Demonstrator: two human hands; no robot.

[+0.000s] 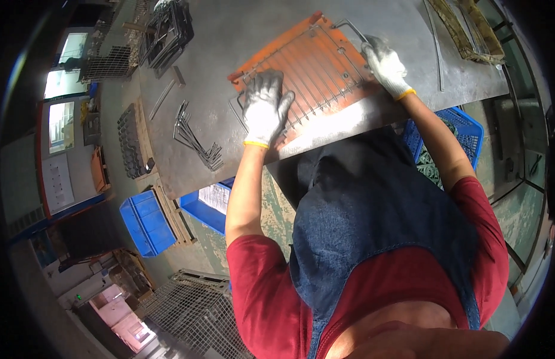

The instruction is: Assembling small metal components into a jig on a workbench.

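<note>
Steel table [229, 36]: left hand [265, 107] splayed flat on wire rack [313, 66], right hand [385, 66] seemingly gripping its handle.

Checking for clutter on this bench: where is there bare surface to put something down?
Bare steel table lies beyond the orange jig plate, toward the black frames, and right of the right hand up to the thin rod. Crowded: the wire grid under the left hand, and the bent rods.

A wire grid [313, 66] lies on a flat jig board [271, 51] on the table [229, 30], bent rods [196, 137] to its left.
</note>
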